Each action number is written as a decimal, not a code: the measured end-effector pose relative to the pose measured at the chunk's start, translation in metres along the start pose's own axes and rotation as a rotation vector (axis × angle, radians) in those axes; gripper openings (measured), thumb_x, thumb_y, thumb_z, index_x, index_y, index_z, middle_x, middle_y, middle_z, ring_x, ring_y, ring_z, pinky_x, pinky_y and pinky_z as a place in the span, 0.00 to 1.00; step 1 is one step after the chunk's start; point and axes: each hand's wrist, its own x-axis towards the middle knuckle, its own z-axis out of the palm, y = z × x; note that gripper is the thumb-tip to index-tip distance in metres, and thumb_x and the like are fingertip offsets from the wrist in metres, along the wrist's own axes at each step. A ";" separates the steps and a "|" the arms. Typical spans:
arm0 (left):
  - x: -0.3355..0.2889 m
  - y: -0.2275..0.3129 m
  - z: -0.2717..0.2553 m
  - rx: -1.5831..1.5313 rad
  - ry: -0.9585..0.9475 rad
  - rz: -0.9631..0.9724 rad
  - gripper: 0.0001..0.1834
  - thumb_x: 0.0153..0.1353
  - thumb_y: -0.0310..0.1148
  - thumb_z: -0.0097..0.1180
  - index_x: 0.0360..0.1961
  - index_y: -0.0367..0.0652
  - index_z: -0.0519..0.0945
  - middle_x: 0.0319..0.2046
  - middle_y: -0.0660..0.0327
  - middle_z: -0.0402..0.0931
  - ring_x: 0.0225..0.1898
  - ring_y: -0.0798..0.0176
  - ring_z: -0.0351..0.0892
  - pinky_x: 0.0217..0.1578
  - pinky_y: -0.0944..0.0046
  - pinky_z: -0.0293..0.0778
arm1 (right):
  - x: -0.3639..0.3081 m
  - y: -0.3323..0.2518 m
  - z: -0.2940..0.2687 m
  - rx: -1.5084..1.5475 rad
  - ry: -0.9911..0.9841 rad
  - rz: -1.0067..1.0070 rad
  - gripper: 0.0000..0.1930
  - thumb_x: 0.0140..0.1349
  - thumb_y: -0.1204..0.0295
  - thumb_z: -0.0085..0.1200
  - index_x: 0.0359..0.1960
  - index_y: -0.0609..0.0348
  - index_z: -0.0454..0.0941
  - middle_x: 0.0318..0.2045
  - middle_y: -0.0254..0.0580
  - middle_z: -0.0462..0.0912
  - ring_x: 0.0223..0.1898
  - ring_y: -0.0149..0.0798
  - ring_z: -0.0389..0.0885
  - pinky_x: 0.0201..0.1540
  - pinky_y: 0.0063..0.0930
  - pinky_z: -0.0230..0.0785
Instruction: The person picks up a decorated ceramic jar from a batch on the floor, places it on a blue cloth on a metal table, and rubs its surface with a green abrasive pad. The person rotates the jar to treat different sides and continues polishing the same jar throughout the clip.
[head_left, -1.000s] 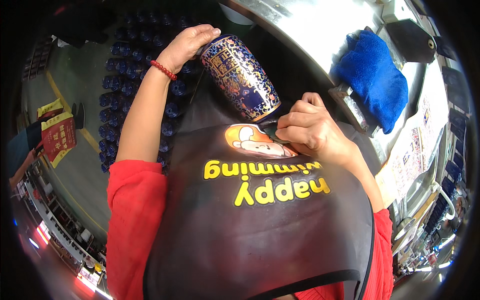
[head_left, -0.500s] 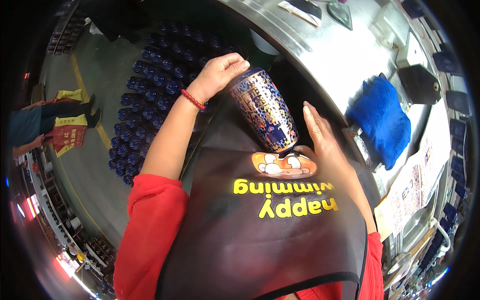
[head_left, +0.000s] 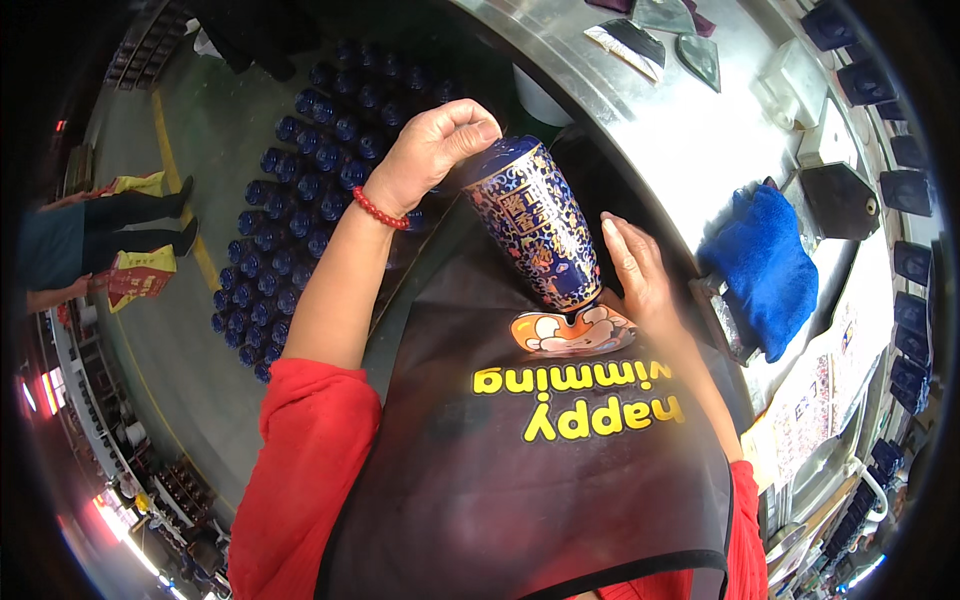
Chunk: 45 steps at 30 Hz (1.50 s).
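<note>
Your left hand point(head_left: 428, 158) grips the far end of one glossy blue-and-gold tapered bottle point(head_left: 540, 228), tilted between two hands; beside its near end, your right hand point(head_left: 645, 280) extends its fingers, grip unclear.

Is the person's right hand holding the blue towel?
No, the blue towel lies at the workbench, apart from the right hand, which is beside the patterned blue bottle.

Your left hand point(head_left: 432, 152) holds the tilted vase point(head_left: 540, 225) by its far end; your right hand point(head_left: 645, 275) is beside its near end. A blue cloth point(head_left: 762, 270) lies to your right, blue vessels point(head_left: 328, 157) to your left.
</note>
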 end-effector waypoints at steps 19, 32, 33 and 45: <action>0.017 0.006 0.010 0.061 -0.189 -0.024 0.14 0.73 0.43 0.56 0.43 0.43 0.80 0.34 0.73 0.75 0.37 0.80 0.70 0.42 0.76 0.67 | 0.062 -0.027 -0.052 -0.002 0.098 -0.295 0.14 0.47 0.76 0.64 0.38 0.53 0.78 0.40 0.34 0.81 0.42 0.41 0.77 0.49 0.39 0.66; 0.026 0.011 0.015 0.022 -0.209 -0.064 0.13 0.74 0.41 0.55 0.41 0.42 0.79 0.33 0.74 0.74 0.36 0.81 0.70 0.41 0.76 0.68 | 0.093 -0.043 -0.068 0.132 -0.204 -0.203 0.13 0.46 0.77 0.69 0.36 0.56 0.82 0.35 0.36 0.82 0.40 0.43 0.78 0.49 0.38 0.66; 0.028 0.011 0.017 -0.001 -0.222 -0.080 0.12 0.74 0.41 0.55 0.41 0.42 0.79 0.33 0.74 0.74 0.36 0.81 0.70 0.41 0.76 0.68 | 0.103 -0.043 -0.064 0.176 -0.155 -0.183 0.13 0.49 0.78 0.69 0.37 0.56 0.82 0.34 0.39 0.82 0.39 0.46 0.80 0.48 0.38 0.67; 0.042 -0.004 0.008 0.087 -0.257 0.041 0.14 0.74 0.42 0.54 0.40 0.41 0.80 0.34 0.72 0.76 0.40 0.77 0.73 0.46 0.72 0.72 | 0.063 -0.063 -0.065 0.178 -0.193 -0.176 0.14 0.46 0.80 0.66 0.37 0.57 0.82 0.38 0.41 0.81 0.42 0.48 0.82 0.46 0.38 0.76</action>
